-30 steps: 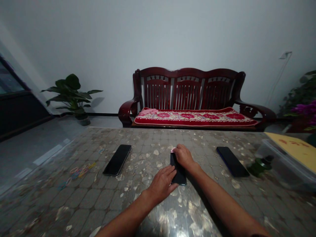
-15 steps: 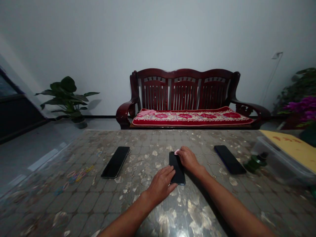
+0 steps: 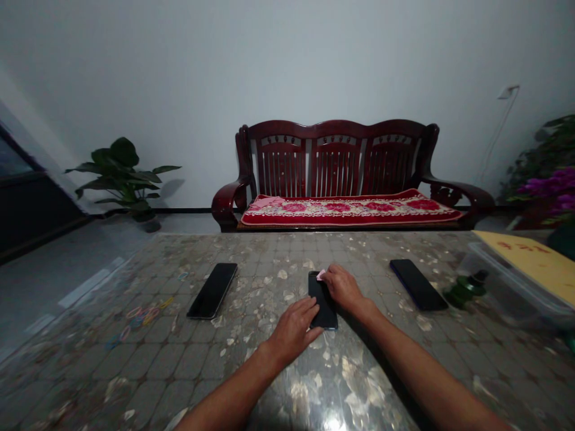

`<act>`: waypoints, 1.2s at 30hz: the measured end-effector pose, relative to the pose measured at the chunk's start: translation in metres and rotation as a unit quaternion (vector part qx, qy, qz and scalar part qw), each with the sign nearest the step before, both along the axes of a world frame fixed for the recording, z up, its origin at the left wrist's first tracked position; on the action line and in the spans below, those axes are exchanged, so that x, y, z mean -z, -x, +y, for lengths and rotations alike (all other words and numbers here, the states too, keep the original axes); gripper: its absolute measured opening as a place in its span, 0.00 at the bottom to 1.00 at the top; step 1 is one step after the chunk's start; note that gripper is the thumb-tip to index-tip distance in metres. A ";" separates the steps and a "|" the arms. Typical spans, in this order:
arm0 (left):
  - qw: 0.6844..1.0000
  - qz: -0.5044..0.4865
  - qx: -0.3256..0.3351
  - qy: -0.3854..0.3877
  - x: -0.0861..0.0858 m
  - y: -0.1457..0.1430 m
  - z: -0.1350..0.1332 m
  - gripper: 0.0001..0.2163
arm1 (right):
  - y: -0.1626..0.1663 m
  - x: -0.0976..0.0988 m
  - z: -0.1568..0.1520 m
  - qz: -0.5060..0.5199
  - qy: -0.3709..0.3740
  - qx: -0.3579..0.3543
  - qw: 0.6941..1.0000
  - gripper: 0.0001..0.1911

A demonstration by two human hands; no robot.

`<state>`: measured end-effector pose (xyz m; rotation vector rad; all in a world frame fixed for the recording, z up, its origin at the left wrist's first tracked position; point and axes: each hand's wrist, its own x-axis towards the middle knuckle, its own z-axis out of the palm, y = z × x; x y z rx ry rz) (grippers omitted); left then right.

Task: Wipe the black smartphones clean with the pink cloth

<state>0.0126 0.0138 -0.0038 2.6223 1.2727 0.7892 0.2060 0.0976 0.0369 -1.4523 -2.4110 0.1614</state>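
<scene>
Three phones on table (image 3: 278,371); middle phone (image 3: 321,299) mid-table. Left hand (image 3: 294,328) flat, fingers spread, pinning near end. Right hand (image 3: 342,286) pinches pink scrap (image 3: 320,275) at far edge. Risk: phone skids on glossy top if pinning pressure slackens. Scrap mostly hidden under fingers, nature unclear.

The one head-worn camera looked forward and down over the table (image 3: 179,359), hands close below, the bench (image 3: 341,179) far off
</scene>
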 end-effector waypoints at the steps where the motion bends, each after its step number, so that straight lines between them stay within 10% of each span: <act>1: 1.000 -0.001 -0.001 0.000 0.001 0.000 0.000 0.20 | 0.000 0.002 -0.005 0.005 -0.003 -0.009 1.000 0.16; 23: 0.999 -0.024 0.002 -0.024 -0.001 0.000 -0.001 0.13 | -0.005 0.010 -0.036 0.016 -0.016 -0.096 0.995 0.14; 36: 0.999 -0.009 -0.001 -0.037 -0.002 0.001 0.000 0.13 | 0.013 0.001 -0.003 -0.006 0.000 -0.034 0.999 0.17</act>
